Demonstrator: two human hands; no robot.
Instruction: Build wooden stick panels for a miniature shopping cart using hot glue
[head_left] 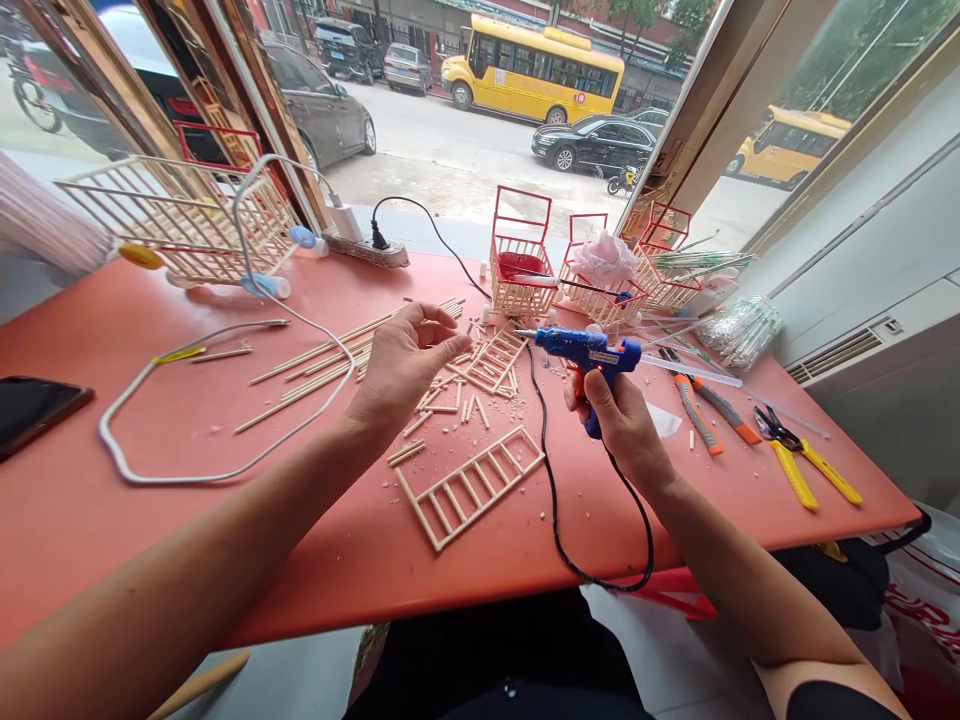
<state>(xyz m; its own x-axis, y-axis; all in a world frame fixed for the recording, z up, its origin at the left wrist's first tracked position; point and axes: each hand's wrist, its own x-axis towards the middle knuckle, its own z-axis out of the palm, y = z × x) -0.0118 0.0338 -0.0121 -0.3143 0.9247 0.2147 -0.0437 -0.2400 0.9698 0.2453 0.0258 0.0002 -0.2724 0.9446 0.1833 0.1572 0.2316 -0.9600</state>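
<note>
My right hand (619, 420) is wrapped round the handle of a blue hot glue gun (574, 347), its nozzle pointing left above the small wooden pieces. A clear glue stick (686, 369) juts from the gun's back. Left of the nozzle, my left hand (412, 355) has its thumb and fingers drawn together; anything between the tips is too small to make out. Below the hands lies a ladder-like frame of thin sticks (472, 485). A second small stick frame (495, 360) rests among cut stick pieces (442, 408). Long wooden sticks (322, 360) lie behind my left wrist.
Small stick carts (523, 295) with red trim line the back; a larger stick cart (202, 225) stands at left. Orange-handled pliers (697, 415) and yellow-handled cutters (814, 470) lie right. A black cord (553, 490) and a white cable (225, 478) loop across the table. A phone (37, 410) is far left.
</note>
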